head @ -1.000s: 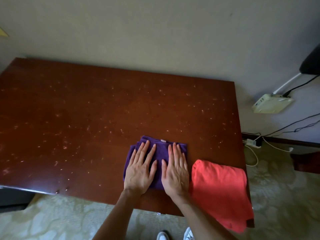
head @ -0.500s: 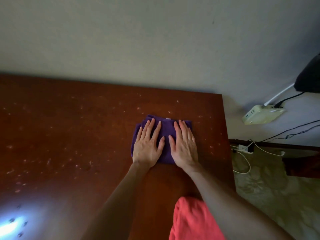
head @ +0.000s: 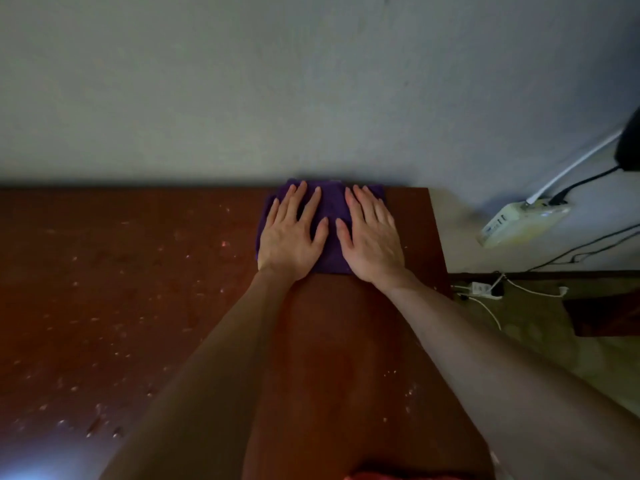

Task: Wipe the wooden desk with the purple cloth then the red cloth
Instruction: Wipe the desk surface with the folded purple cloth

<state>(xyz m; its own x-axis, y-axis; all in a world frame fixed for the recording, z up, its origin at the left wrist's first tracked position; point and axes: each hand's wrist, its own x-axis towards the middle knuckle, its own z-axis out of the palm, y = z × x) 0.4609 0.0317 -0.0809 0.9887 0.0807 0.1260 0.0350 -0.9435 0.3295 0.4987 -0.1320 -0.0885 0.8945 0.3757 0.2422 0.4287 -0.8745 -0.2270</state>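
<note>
The folded purple cloth point(head: 331, 221) lies at the far edge of the wooden desk point(head: 138, 306), against the wall. My left hand point(head: 292, 233) presses flat on its left half, fingers straight and spread. My right hand point(head: 372, 237) presses flat on its right half beside it. Both arms stretch out across the desk. The strip of desk between my arms looks free of crumbs, while pale crumbs speckle the left part. Only a thin sliver of the red cloth point(head: 398, 476) shows at the bottom edge.
The desk's right edge point(head: 441, 258) drops to a patterned floor. A white power strip point(head: 479, 289) with cables lies there, and a pale box point(head: 519, 220) hangs on the wall with cords. A dark object point(head: 628, 147) sits at the far right.
Both hands have pushed the purple cloth away from me, from the near edge to the desk's far edge at the wall. The red cloth has dropped almost out of view.
</note>
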